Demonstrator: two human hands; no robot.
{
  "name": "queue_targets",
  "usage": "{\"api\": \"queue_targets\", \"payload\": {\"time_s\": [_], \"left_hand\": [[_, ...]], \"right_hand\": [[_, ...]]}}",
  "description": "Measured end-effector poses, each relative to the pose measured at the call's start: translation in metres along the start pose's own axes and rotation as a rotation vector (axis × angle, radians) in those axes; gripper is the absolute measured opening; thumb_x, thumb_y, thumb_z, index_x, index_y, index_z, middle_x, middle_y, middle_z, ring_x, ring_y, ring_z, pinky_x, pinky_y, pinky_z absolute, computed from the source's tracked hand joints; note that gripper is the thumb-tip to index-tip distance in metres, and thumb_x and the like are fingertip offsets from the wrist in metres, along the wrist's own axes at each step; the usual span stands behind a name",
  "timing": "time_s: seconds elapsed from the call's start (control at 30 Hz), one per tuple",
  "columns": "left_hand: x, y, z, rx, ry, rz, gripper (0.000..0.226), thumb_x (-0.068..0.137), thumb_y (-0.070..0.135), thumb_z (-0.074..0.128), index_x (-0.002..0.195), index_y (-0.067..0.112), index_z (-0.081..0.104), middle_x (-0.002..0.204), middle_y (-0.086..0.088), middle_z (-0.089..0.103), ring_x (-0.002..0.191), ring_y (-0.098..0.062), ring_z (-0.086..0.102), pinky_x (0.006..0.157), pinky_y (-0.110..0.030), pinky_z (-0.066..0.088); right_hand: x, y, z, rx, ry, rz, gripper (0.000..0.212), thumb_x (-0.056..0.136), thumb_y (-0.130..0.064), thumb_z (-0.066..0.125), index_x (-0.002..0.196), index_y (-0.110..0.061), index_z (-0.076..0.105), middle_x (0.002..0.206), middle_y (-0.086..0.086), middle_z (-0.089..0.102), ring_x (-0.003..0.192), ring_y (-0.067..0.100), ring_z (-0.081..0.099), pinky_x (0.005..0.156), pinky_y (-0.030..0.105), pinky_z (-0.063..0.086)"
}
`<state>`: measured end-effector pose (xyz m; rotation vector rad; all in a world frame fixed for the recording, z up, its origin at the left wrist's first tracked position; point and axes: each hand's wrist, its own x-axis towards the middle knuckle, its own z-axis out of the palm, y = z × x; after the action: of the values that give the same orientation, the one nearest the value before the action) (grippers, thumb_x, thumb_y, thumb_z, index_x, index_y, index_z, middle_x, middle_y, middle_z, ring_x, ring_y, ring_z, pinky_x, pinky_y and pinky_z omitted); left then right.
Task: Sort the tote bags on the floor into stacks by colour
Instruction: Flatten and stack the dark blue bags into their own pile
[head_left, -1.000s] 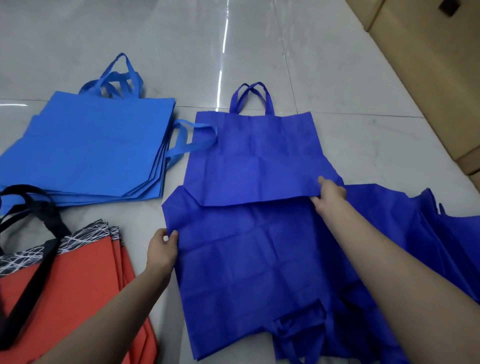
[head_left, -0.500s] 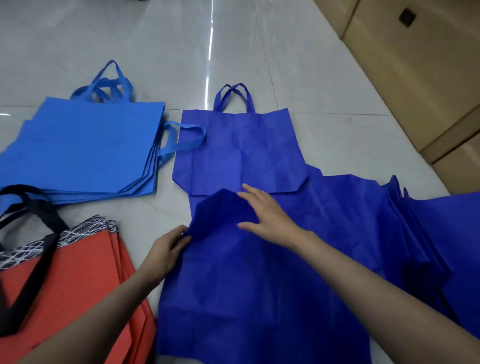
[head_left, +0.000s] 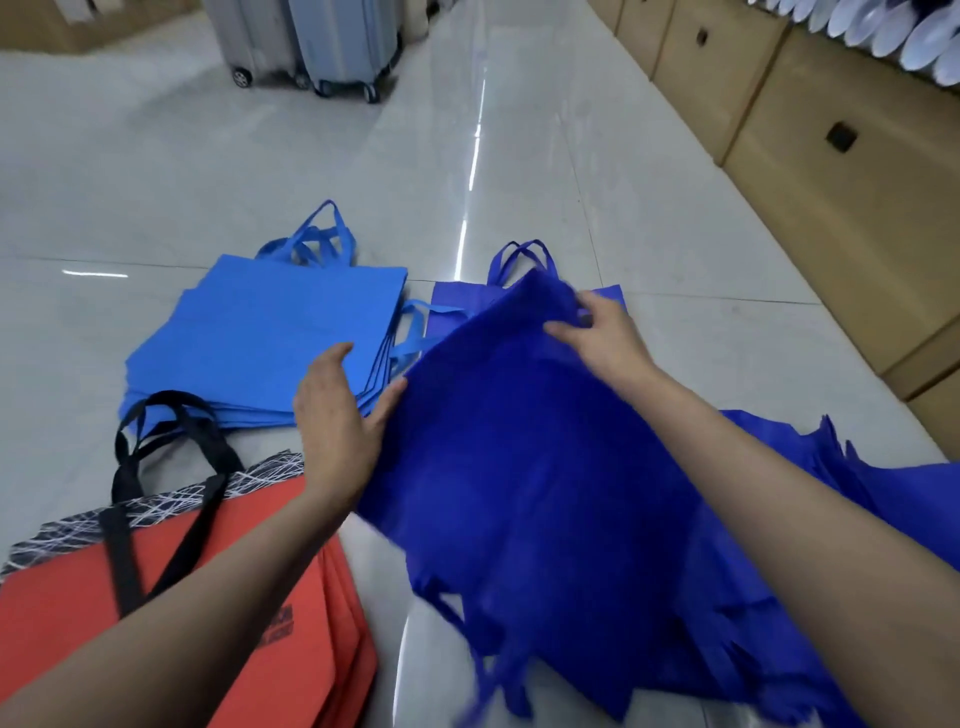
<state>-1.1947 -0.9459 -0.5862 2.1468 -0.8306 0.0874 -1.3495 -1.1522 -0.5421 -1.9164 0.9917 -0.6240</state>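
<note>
**Two hands on one dark blue tote, three colour piles on the floor**

Head view, the only one here: both hands have hold of a dark blue tote bag (head_left: 524, 467) that's lifted off the floor (head_left: 675, 270) and blurry, its handles dangling at the near end. Left hand (head_left: 337, 421) has the bag's left edge, thumb on the fabric, fingers (head_left: 332, 364) pressed together and curled behind it. Right hand (head_left: 605, 338) is pinching the far corner, fingers bunched into the cloth.

Under that far corner lies another dark blue tote (head_left: 519, 291), flat, handles pointing away. Just beside it on the left is the light blue stack (head_left: 270, 332), handles up top and one loop poking toward the dark blue one. Nearer on the left is the orange stack (head_left: 218, 597) with black handles and a scribbly black-and-white band. More dark blue bags (head_left: 883, 499) are heaped on the right, behind the right forearm.

Farther back: suitcases (head_left: 322, 41) on wheels, and cardboard boxes (head_left: 831, 145) along the right.
</note>
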Motion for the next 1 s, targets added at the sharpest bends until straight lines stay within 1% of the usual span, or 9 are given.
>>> {"api": "queue_targets", "payload": {"time_s": [0.13, 0.3, 0.4, 0.53, 0.63, 0.7, 0.8, 0.9, 1.0], "left_hand": [[0.012, -0.022, 0.002, -0.040, 0.191, -0.323, 0.059, 0.088, 0.034, 0.056, 0.130, -0.005, 0.041, 0.134, -0.025, 0.048, 0.127, -0.037, 0.042, 0.107, -0.043, 0.027], [-0.003, -0.052, 0.027, -0.070, -0.044, -0.356, 0.053, 0.089, 0.031, 0.056, 0.125, -0.005, 0.045, 0.130, -0.025, 0.049, 0.124, -0.037, 0.043, 0.105, -0.042, 0.031], [-0.013, -0.050, 0.059, -0.189, -0.234, -0.434, 0.053, 0.088, 0.035, 0.057, 0.127, 0.002, 0.044, 0.133, -0.019, 0.045, 0.120, -0.032, 0.048, 0.096, -0.037, 0.037], [-0.015, -0.034, 0.109, -0.440, -0.440, -0.645, 0.058, 0.086, 0.042, 0.056, 0.133, 0.013, 0.038, 0.134, -0.010, 0.046, 0.113, -0.023, 0.051, 0.088, -0.030, 0.039], [-0.008, -0.029, 0.145, -0.620, -0.486, -0.767, 0.058, 0.085, 0.032, 0.061, 0.134, 0.015, 0.035, 0.123, -0.007, 0.050, 0.104, -0.023, 0.055, 0.077, -0.025, 0.046], [0.002, -0.036, 0.166, -0.630, -0.394, -0.796, 0.055, 0.083, 0.019, 0.066, 0.130, 0.012, 0.039, 0.125, -0.013, 0.052, 0.109, -0.029, 0.057, 0.088, -0.033, 0.050], [0.023, -0.049, 0.185, -0.427, -0.275, -0.728, 0.038, 0.082, 0.003, 0.059, 0.119, 0.005, 0.052, 0.105, -0.010, 0.063, 0.098, -0.028, 0.059, 0.098, -0.043, 0.047], [0.043, -0.052, 0.195, -0.294, -0.248, -0.625, 0.028, 0.082, 0.003, 0.058, 0.110, 0.002, 0.059, 0.073, 0.004, 0.054, 0.070, -0.019, 0.055, 0.076, -0.032, 0.046], [0.051, -0.063, 0.205, -0.218, -0.325, -0.562, 0.025, 0.079, 0.012, 0.066, 0.104, 0.010, 0.062, 0.097, -0.016, 0.061, 0.081, -0.031, 0.062, 0.079, -0.038, 0.051]], "right_hand": [[0.020, 0.019, -0.047, 0.328, 0.441, 0.200, 0.009, 0.079, -0.016, 0.065, 0.076, -0.017, 0.057, 0.086, 0.006, 0.064, 0.077, 0.022, 0.059, 0.082, 0.047, 0.054], [0.023, 0.062, -0.067, 0.730, 0.779, 0.610, 0.010, 0.083, -0.008, 0.064, 0.079, -0.015, 0.057, 0.072, -0.003, 0.056, 0.069, 0.018, 0.056, 0.076, 0.040, 0.056], [0.017, 0.093, -0.053, 0.850, 0.833, 0.819, 0.014, 0.084, -0.014, 0.065, 0.093, -0.017, 0.055, 0.078, -0.006, 0.051, 0.061, 0.012, 0.050, 0.061, 0.030, 0.051], [0.007, 0.135, -0.010, 0.884, 0.808, 0.964, 0.047, 0.084, -0.027, 0.066, 0.127, -0.020, 0.049, 0.086, -0.009, 0.049, 0.084, 0.019, 0.052, 0.074, 0.028, 0.044], [0.009, 0.161, 0.021, 1.124, 0.692, 0.952, 0.040, 0.083, -0.015, 0.068, 0.121, -0.017, 0.053, 0.117, -0.002, 0.061, 0.078, 0.017, 0.060, 0.070, 0.034, 0.053], [0.015, 0.172, 0.029, 1.173, 0.606, 0.903, 0.025, 0.085, -0.008, 0.064, 0.108, -0.015, 0.058, 0.121, 0.007, 0.063, 0.082, 0.021, 0.064, 0.062, 0.038, 0.057], [0.028, 0.187, 0.031, 0.975, 0.575, 0.832, 0.011, 0.089, -0.008, 0.056, 0.088, -0.019, 0.056, 0.109, 0.006, 0.063, 0.085, 0.023, 0.063, 0.065, 0.036, 0.055], [0.042, 0.191, 0.029, 0.363, 0.518, 0.704, 0.010, 0.090, -0.019, 0.054, 0.081, -0.015, 0.055, 0.099, 0.006, 0.066, 0.070, 0.023, 0.063, 0.052, 0.028, 0.046], [0.053, 0.206, 0.028, -0.255, 0.453, 0.679, 0.029, 0.090, -0.034, 0.055, 0.098, -0.006, 0.056, 0.109, 0.011, 0.062, 0.091, 0.030, 0.058, 0.066, 0.031, 0.040]]}}
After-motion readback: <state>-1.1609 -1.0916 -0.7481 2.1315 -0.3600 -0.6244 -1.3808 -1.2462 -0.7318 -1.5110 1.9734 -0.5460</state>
